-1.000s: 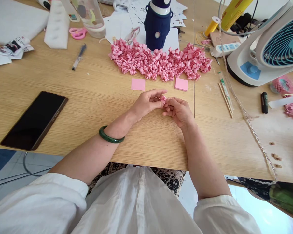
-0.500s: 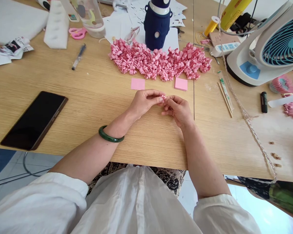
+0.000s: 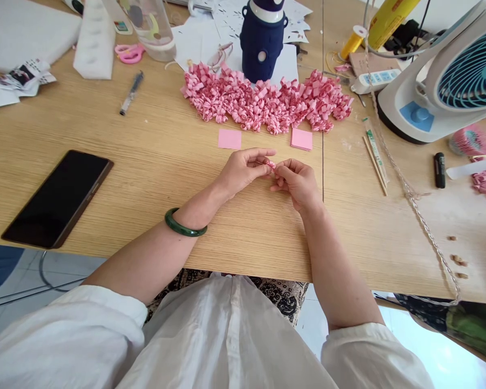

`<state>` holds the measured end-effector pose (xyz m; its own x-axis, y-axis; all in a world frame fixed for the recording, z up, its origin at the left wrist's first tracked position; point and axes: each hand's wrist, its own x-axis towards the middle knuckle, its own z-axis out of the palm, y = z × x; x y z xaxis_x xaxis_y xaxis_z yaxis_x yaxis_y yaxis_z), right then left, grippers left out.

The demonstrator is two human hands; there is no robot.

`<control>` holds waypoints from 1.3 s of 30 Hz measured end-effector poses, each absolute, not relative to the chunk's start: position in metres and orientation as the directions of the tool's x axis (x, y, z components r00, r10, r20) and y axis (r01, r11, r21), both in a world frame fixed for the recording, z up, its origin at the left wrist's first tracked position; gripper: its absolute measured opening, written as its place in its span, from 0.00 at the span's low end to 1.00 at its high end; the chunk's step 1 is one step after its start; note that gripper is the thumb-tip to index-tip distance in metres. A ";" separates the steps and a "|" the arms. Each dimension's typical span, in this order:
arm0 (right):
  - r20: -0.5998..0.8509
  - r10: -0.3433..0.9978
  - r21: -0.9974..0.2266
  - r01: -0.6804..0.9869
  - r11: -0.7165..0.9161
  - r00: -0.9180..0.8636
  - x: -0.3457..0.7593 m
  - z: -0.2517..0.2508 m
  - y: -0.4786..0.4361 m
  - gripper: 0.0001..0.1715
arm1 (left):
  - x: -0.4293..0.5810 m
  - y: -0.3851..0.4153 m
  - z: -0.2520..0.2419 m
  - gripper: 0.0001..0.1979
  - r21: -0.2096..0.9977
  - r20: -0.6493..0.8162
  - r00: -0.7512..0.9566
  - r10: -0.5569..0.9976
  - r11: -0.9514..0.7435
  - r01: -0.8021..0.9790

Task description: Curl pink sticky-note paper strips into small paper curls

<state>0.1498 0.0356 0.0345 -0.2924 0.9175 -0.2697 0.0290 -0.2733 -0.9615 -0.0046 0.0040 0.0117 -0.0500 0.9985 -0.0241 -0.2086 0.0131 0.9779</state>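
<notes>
Pink piece [image 3: 271,164]: located between the two hands, in from the near edge of the tabletop [image 3: 146,162]. The fingers hide part of it; its exact shape cannot be told.

Left hand [image 3: 240,172]: partly closed. The thumb and fingers grip the left side of the piece; the index finger extends above it, pointing right. A green bangle [image 3: 185,229] encircles this arm near the wrist.

Right hand [image 3: 300,183]: closed further than the left. The thumb and index finger pinch the right side of the piece; the other fingers curl below. Contact between the two hands cannot be confirmed.

Toward the far edge from the hands, a pink card [image 3: 229,139] lies flat at left and a pink stack [image 3: 302,139] at right, just beside the tabletop seam. A pile [image 3: 263,105] of pink curls spans the area behind both. A blue bottle [image 3: 262,48] stands upright behind the pile.

Left section: the phone [image 3: 59,200] lies screen up at the near edge. The pen [image 3: 132,93] lies farther in, with the scissors [image 3: 129,53] beyond it.

Right section: two sticks [image 3: 375,165] lie right of the seam. The marker [image 3: 439,170] lies farther right, nearer the edge than the fan [image 3: 419,92].
</notes>
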 end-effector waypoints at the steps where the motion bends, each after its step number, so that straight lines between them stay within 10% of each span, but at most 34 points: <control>1: -0.258 0.922 -0.965 0.032 -0.260 -0.287 0.149 0.034 0.035 0.11 | -0.005 0.004 0.011 0.18 0.981 -0.026 -0.048 0.999 0.016 -0.195; 24: -0.217 0.939 -0.974 0.125 -0.190 -0.268 0.147 0.032 0.036 0.11 | -0.007 0.006 0.007 0.06 0.987 -0.010 -0.011 1.000 0.008 -0.162; 39: -0.347 0.869 -0.936 0.065 -0.347 -0.352 0.155 0.039 0.040 0.08 | -0.005 0.004 0.014 0.04 0.925 0.329 -0.028 0.944 -0.316 0.212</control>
